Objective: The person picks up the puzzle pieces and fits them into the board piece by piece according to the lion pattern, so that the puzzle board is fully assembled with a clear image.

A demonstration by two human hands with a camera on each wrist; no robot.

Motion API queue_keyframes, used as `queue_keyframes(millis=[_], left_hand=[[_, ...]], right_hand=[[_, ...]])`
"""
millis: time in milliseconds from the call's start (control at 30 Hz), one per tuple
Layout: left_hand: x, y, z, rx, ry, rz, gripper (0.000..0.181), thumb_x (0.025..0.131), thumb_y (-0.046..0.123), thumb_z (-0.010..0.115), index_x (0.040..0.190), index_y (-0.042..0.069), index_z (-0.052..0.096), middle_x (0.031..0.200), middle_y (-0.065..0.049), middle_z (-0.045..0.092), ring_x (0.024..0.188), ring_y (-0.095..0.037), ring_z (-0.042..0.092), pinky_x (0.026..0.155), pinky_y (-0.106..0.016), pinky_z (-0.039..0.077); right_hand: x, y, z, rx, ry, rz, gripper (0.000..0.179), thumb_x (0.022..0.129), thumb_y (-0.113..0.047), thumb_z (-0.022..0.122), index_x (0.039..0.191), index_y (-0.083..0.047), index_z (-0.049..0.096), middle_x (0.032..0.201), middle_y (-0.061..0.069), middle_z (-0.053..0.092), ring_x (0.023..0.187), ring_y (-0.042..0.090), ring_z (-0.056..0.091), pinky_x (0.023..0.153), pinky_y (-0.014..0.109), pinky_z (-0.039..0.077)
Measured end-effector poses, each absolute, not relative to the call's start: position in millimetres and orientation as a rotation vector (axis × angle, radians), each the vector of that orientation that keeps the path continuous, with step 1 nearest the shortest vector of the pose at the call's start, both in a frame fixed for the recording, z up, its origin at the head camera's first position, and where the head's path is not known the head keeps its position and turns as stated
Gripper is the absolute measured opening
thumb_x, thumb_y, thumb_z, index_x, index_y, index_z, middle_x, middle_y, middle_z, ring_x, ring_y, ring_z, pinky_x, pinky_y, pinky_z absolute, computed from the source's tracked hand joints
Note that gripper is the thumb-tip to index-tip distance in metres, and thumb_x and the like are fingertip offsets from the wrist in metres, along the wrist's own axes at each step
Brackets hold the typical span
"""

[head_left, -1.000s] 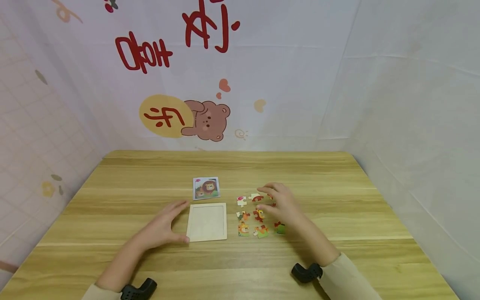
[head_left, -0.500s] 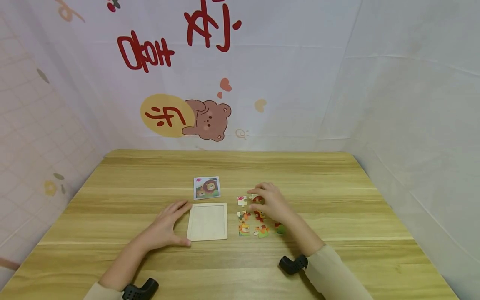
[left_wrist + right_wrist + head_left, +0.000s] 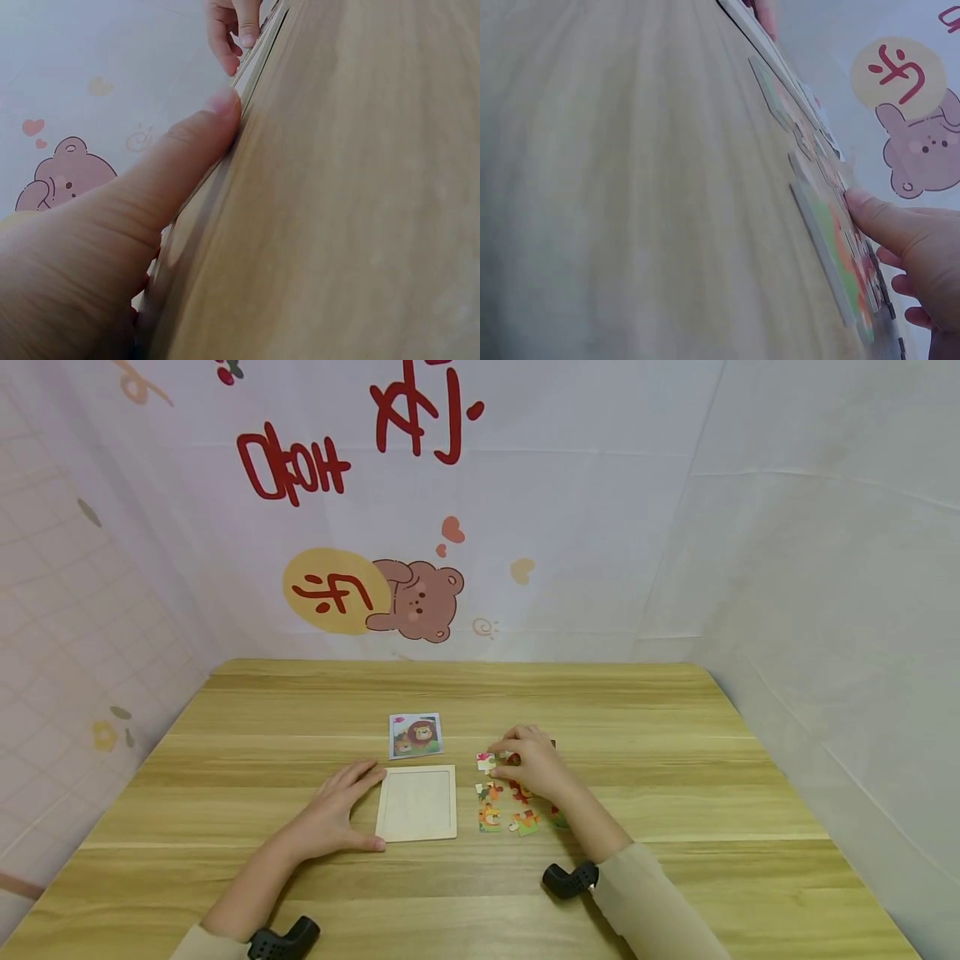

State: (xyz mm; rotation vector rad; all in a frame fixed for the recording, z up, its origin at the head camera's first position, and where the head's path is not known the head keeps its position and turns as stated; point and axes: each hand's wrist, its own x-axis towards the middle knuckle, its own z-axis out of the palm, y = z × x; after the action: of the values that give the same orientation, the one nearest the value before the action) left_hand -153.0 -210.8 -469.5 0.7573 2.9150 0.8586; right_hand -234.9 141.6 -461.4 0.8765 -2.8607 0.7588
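Observation:
My left hand [image 3: 330,818] lies along the left side of a square wooden puzzle tray [image 3: 382,802], spread wide. Its fingertips touch the upper left corner and its thumb the lower left one. The left wrist view shows that thumb [image 3: 202,139] against the tray's thin edge. Over the puzzle pieces, my right hand [image 3: 536,764] pinches a corner piece with a pink flower [image 3: 485,762] between thumb and index finger, the piece still flat on the table. The palm hides pieces beneath it. In the right wrist view the right thumb [image 3: 877,214] reaches the pieces; its other fingers are curled.
A picture card of a lion [image 3: 416,737] lies behind the tray. Several loose puzzle pieces, among them an orange and green one [image 3: 524,822] and a lion-faced one [image 3: 490,818], lie right of the tray on the wooden table [image 3: 480,893]. A printed white cloth [image 3: 585,527] hangs behind.
My right hand has moved left across the pieces to the pink-flower corner piece, its thumb and index finger drawing closer together. The left hand has stayed at the tray's left side.

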Motion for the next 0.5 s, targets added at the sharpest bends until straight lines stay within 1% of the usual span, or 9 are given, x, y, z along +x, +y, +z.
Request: queue_keyframes(millis=[233, 500], left_hand=[[-153.2, -211.4, -468.9, 0.757, 2.92, 0.845, 0.111, 0.061, 0.069, 0.075, 0.144, 0.004, 0.042, 0.15, -0.022, 0.03, 0.136, -0.047, 0.021, 0.1, -0.07, 0.018], [-155.4, -210.5, -472.3, 0.776, 2.939, 0.841, 0.11, 0.061, 0.068, 0.075, 0.144, 0.004, 0.042, 0.15, -0.021, 0.03, 0.135, -0.046, 0.022, 0.1, -0.069, 0.019]], right_hand=[[-236.1, 139.4, -463.5, 0.839, -2.839, 0.793, 0.03, 0.08, -0.037, 0.076, 0.106, -0.022, 0.075, 0.107, 0.0, 0.057, 0.099, 0.019, 0.047, 0.083, 0.038, 0.039], [-239.5, 141.0, -466.3, 0.859, -2.795, 0.829, 0.027, 0.077, -0.036, 0.078, 0.1, -0.021, 0.076, 0.1, -0.005, 0.057, 0.093, 0.016, 0.047, 0.078, 0.035, 0.039]])
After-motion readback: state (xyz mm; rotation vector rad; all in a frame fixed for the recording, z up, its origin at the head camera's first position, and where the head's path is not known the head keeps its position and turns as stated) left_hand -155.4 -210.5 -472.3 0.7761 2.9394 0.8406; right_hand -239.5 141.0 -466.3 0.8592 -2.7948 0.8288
